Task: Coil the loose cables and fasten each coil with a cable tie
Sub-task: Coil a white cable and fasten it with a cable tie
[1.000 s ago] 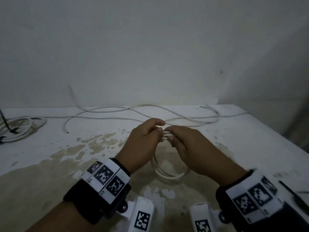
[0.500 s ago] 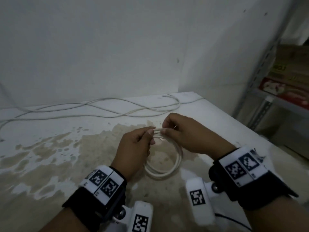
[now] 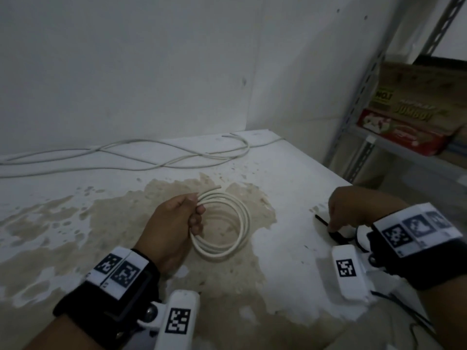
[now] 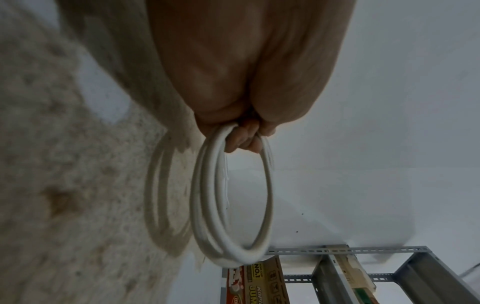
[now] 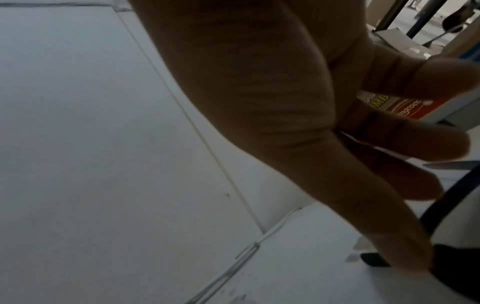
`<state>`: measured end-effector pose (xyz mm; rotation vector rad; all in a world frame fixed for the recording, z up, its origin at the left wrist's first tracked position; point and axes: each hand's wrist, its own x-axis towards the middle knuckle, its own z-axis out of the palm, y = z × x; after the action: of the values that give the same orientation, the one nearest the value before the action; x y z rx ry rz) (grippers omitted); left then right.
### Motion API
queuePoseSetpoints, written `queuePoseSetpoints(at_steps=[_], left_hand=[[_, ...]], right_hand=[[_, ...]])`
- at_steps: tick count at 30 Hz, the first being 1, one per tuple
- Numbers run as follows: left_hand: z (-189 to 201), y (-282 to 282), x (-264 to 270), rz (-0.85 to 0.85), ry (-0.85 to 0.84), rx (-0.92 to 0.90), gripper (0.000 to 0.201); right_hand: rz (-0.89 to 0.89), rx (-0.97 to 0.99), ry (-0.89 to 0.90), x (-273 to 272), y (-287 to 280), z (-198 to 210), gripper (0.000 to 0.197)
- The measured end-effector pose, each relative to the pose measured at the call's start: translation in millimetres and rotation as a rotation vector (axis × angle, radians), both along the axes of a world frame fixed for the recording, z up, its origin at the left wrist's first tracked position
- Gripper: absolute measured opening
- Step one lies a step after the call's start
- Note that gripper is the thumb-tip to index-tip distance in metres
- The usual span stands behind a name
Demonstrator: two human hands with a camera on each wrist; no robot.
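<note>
Step in hand, as judged: one cable is wound and held; the tie for it is being fetched.

Left hand (image 3: 177, 221): fingers curled round one side of the white coil (image 3: 228, 227), gripping the turns together. Coil hangs from that grip just above the stained patch of the tabletop (image 3: 75, 188); the left wrist view shows its shadow on the stain, so it is not lying flat. One free cable end pokes out past the knuckles, on the far side of the coil.

Right hand (image 3: 353, 210): well to the right of the coil, near the tabletop's right edge, fingertips down on a black cable tie (image 3: 322, 221). Right wrist view shows the forefinger (image 5: 400, 242) reaching to the dark strip (image 5: 374, 262) with the other fingers spread. Whether it already pinches the tie or only touches it: cannot tell. More dark strips seem to lie under the wrist, blurred.

Loose cables (image 3: 131, 155): beyond the coil, along the wall, not yet wound.

Next move calls for, in my judgement:
- lifting a single tie clear of the tabletop
- bringing it across to the coil, threading it round all turns beside the left grip
- left hand keeping the turns bunched so none springs out; the stiff cable looks likely to unwind if eased

Writing: boxes (image 3: 414, 107) on the metal shelf (image 3: 404, 147), right of the coil, read "JUMBO" and "NO.1"; a red pack (image 3: 394, 132) below has script too blurred to read
</note>
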<state>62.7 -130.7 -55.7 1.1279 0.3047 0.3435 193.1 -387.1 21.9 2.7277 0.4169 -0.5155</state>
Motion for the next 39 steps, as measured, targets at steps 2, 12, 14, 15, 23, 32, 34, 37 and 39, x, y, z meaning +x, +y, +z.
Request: queuePoseSetpoints(at_steps=[2,12,14,15,23,32,34,37,39], left_hand=[[-1.2,1.8,-1.0,0.013,0.002,-0.010,0.025],[1.4,6.9,-2.5,-0.017,-0.025,-0.067,0.020],[1.7,7.9,-2.5,-0.011,-0.037,-0.076,0.022],[1.9,8.3,-2.6,-0.003,-0.039,-0.074,0.022],[-1.7,10.3,-0.9,0.050,-0.029,-0.072,0.026],[-4.8,12.8,-0.3,0.064,-0.038,-0.071,0.027],[-5.3,13.3,-0.5,0.067,-0.039,-0.067,0.027],[-5.9,14.9,-0.3,0.074,-0.040,-0.065,0.028],[-6.0,15.6,-0.4,0.079,-0.043,-0.066,0.028]], right_hand=[[0.011,-0.046,-0.029,5.3,-2.1,-5.3,0.039],[0.031,-0.091,-0.053,11.1,-3.9,-17.3,0.036],[0.017,-0.097,-0.060,11.5,-3.4,-17.9,0.036],[0.008,-0.097,-0.064,10.9,-2.5,-18.5,0.035],[0.028,-0.051,-0.111,4.7,-2.3,-10.3,0.037],[0.097,0.010,-0.094,-0.5,-2.6,20.2,0.026],[0.113,0.056,-0.129,-3.1,-3.5,26.2,0.026],[0.128,0.264,-0.241,-6.8,-2.0,38.2,0.021],[0.137,0.489,-0.299,-7.8,2.1,44.8,0.022]])
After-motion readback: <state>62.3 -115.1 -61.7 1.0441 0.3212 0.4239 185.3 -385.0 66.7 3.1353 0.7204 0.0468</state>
